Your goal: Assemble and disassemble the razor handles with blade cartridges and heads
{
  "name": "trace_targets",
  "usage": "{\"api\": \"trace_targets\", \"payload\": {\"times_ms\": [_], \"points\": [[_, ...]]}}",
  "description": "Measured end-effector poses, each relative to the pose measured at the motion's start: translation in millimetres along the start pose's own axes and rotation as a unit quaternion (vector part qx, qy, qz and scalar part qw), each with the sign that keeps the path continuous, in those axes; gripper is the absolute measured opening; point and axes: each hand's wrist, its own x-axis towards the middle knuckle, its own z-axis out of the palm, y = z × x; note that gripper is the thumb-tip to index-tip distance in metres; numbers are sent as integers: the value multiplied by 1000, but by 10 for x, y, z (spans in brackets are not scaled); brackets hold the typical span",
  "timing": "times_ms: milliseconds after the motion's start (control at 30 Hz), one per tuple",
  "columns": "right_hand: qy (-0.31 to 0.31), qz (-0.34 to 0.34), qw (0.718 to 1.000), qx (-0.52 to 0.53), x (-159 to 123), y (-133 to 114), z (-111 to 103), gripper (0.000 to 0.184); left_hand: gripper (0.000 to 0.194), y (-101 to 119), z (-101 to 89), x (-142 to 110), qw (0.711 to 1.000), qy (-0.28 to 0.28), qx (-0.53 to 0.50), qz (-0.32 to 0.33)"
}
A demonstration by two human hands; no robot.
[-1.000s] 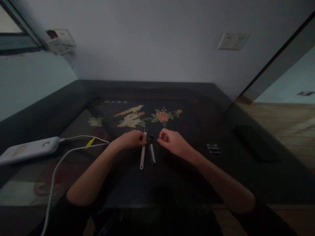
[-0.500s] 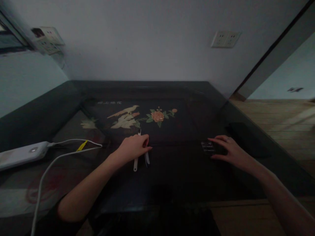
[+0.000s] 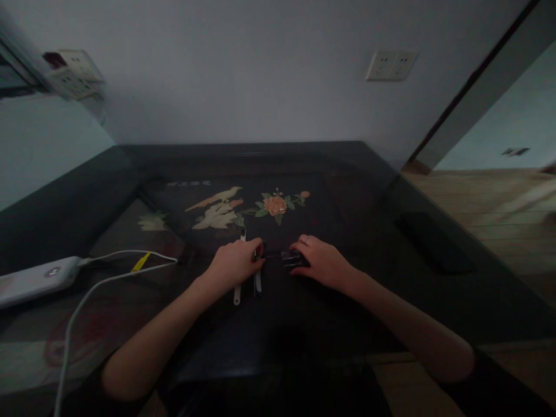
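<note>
Two slim, light-coloured tools lie on the dark tabletop under my left hand [image 3: 234,259]. One is a flat pale strip [image 3: 237,294] with a hole at its near end. The other is a shorter slim tool [image 3: 258,284] with a dark edge, between my left thumb and curled fingers; its upper part is hidden. Just to the right, my right hand [image 3: 324,262] grips a small dark, shiny flat piece [image 3: 286,260] with whitish markings, between thumb and fingertips. A narrow gap separates this piece from my left fingertips.
At left a white power bank [image 3: 41,282] trails a white cable [image 3: 93,286] with a yellow tag [image 3: 141,262]. A black flat object [image 3: 434,242] lies on the right of the table [image 3: 347,324]. Behind stands a wall with sockets [image 3: 391,65].
My right hand has slid left across the table with the small shiny piece and is now close to my left hand. The left hand has stayed over the slim tools.
</note>
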Motion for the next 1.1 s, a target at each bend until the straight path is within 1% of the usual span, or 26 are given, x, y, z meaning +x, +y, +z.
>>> {"api": "trace_targets", "payload": {"times_ms": [67, 167, 300, 433, 567, 933, 1100], "points": [[-3, -15, 1000, -17, 110, -139, 46, 41, 19, 1, 12, 3, 1000, 2, -5, -1], [11, -17, 1000, -17, 177, -208, 118, 42, 19, -7, 25, 7, 1000, 5, -11, -5], [39, -12, 999, 5, 141, -159, 181, 44, 18, -18, 29, 16, 1000, 3, -18, -11], [42, -7, 999, 19, 93, -135, 189, 44, 15, -24, 28, 24, 1000, -2, -24, -11], [39, 9, 999, 13, 90, -167, 190, 45, 14, -24, 29, 26, 1000, 0, -23, -14], [51, 9, 999, 1, 104, -181, 225, 48, 15, -24, 41, 37, 999, 9, -27, -15], [67, 10, 998, -15, 127, -181, 252, 46, 15, -34, 45, 48, 999, 15, -31, -9]]}}
